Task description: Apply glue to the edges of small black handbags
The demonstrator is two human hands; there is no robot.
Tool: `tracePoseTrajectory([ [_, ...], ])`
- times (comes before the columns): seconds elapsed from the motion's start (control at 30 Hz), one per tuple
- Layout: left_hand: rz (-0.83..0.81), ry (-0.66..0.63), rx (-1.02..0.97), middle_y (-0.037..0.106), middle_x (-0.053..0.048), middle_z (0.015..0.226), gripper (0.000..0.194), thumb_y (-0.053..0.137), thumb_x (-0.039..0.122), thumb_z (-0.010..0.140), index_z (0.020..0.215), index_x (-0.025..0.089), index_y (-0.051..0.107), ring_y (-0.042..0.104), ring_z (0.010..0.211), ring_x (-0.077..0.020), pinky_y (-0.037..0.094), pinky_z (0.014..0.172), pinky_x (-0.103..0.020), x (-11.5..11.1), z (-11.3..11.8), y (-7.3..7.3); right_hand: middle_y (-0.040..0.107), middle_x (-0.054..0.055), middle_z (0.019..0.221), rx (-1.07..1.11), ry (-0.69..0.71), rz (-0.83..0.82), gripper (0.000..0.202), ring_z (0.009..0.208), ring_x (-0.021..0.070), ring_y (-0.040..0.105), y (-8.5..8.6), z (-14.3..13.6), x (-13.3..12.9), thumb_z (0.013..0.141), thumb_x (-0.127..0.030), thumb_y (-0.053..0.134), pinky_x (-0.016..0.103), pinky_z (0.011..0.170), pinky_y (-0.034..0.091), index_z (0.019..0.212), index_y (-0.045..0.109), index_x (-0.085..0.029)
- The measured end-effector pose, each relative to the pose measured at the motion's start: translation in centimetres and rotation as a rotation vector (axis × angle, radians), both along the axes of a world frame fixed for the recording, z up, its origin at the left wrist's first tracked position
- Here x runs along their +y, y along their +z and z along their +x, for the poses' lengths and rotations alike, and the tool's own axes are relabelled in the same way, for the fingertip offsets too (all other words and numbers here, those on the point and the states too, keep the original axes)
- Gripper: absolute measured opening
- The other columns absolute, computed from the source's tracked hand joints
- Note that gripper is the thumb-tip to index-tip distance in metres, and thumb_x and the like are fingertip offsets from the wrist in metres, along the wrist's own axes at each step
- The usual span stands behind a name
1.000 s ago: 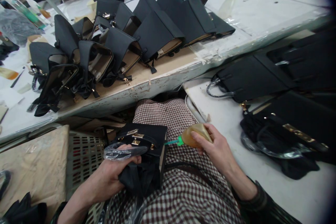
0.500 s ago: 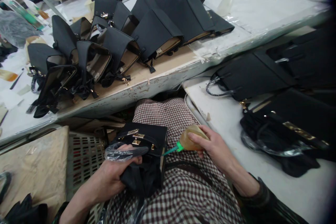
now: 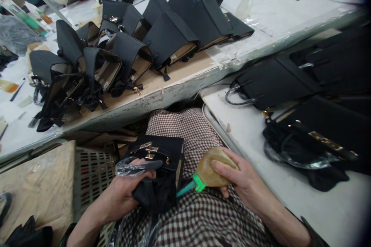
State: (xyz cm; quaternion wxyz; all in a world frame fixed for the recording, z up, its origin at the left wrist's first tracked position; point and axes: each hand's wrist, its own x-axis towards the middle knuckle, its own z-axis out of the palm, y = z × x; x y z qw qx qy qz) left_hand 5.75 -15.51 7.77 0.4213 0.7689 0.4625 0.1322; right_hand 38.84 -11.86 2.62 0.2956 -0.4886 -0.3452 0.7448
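Note:
A black handbag [image 3: 171, 146] with gold clasps rests on my lap, over a checkered apron [image 3: 188, 123]. My left hand [image 3: 127, 189] grips the bag by its plastic-wrapped handle [image 3: 139, 168] and the black cloth [image 3: 155, 197] below it. In my right hand [image 3: 234, 170] is a squeeze bottle [image 3: 213, 166] of yellowish liquid with a green cap. Its thin nozzle [image 3: 185, 188] points left, the tip at the lower part of the bag's right edge.
Many black bags [image 3: 174, 34] lie on the workbench [image 3: 188, 81] ahead, with another green-tipped bottle [image 3: 245, 5] behind. More bags [image 3: 278, 81] are on the white table [image 3: 214, 104] at right. A plastic basket [image 3: 94, 173] and a stained board [image 3: 37, 177] stand left.
The bottle in my right hand has moved down and tilted, its tip sliding from the upper part of the bag's edge to the lower part. My left hand and the bag have hardly moved.

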Motion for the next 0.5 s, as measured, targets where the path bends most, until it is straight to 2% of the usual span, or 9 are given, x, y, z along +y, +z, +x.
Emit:
tracePoseTrajectory([
  [0.1, -0.009, -0.003, -0.004, 0.064, -0.005, 0.113, 0.037, 0.05, -0.002, 0.086, 0.111, 0.024, 0.055, 0.057, 0.109, -0.0214, 0.042, 0.097, -0.034, 0.2, 0.2, 0.3, 0.063, 0.002, 0.083, -0.06, -0.007, 0.014, 0.038, 0.058, 0.0139, 0.054, -0.3, 0.3, 0.0, 0.087, -0.052, 0.075, 0.021, 0.038, 0.046, 0.105, 0.065, -0.02],
  [0.2, 0.006, -0.005, 0.01, 0.065, -0.004, 0.108, 0.029, 0.05, 0.002, 0.088, 0.105, 0.024, 0.057, 0.059, 0.104, -0.0208, 0.043, 0.095, -0.034, 0.6, 0.5, 0.6, 0.065, 0.002, 0.084, -0.214, 0.005, 0.058, 0.045, 0.053, 0.0139, 0.054, -0.8, 0.6, 0.8, 0.085, -0.056, 0.074, 0.025, 0.04, 0.048, 0.109, 0.062, -0.021],
  [0.33, 0.009, 0.021, 0.051, 0.068, -0.005, 0.106, 0.019, 0.05, 0.009, 0.093, 0.1, 0.024, 0.059, 0.064, 0.1, -0.021, 0.048, 0.09, -0.034, 0.3, 0.4, -0.1, 0.067, 0.003, 0.088, -0.426, -0.053, 0.133, 0.05, 0.052, 0.0162, 0.056, -1.2, 0.7, 1.5, 0.082, -0.056, 0.074, 0.029, 0.04, 0.048, 0.114, 0.059, -0.021],
  [0.43, 0.095, 0.056, -0.004, 0.073, -0.003, 0.109, 0.023, 0.055, 0.018, 0.091, 0.108, 0.031, 0.064, 0.069, 0.099, -0.0247, 0.056, 0.085, -0.037, 0.2, 0.0, -1.2, 0.067, 0.006, 0.096, -0.391, -0.186, 0.169, 0.044, 0.075, 0.0219, 0.062, -1.1, 0.8, 1.2, 0.075, -0.042, 0.081, 0.026, 0.047, 0.05, 0.109, 0.063, -0.02],
  [0.47, 0.139, 0.087, -0.025, 0.075, -0.001, 0.104, 0.025, 0.058, 0.022, 0.089, 0.108, 0.037, 0.066, 0.071, 0.093, -0.0252, 0.058, 0.079, -0.036, 0.4, -0.1, -1.6, 0.067, 0.006, 0.098, -0.355, -0.222, 0.178, 0.041, 0.086, 0.0238, 0.063, -1.1, 0.8, 1.1, 0.072, -0.037, 0.084, 0.025, 0.053, 0.052, 0.105, 0.065, -0.02],
  [0.5, 0.153, 0.069, -0.037, 0.076, 0.001, 0.101, 0.027, 0.062, 0.025, 0.087, 0.109, 0.041, 0.068, 0.072, 0.089, -0.0266, 0.059, 0.074, -0.037, 0.8, -0.2, -1.8, 0.067, 0.006, 0.097, -0.334, -0.246, 0.181, 0.041, 0.086, 0.0237, 0.063, -1.1, 0.9, 1.0, 0.071, -0.035, 0.084, 0.024, 0.053, 0.052, 0.104, 0.066, -0.02],
])
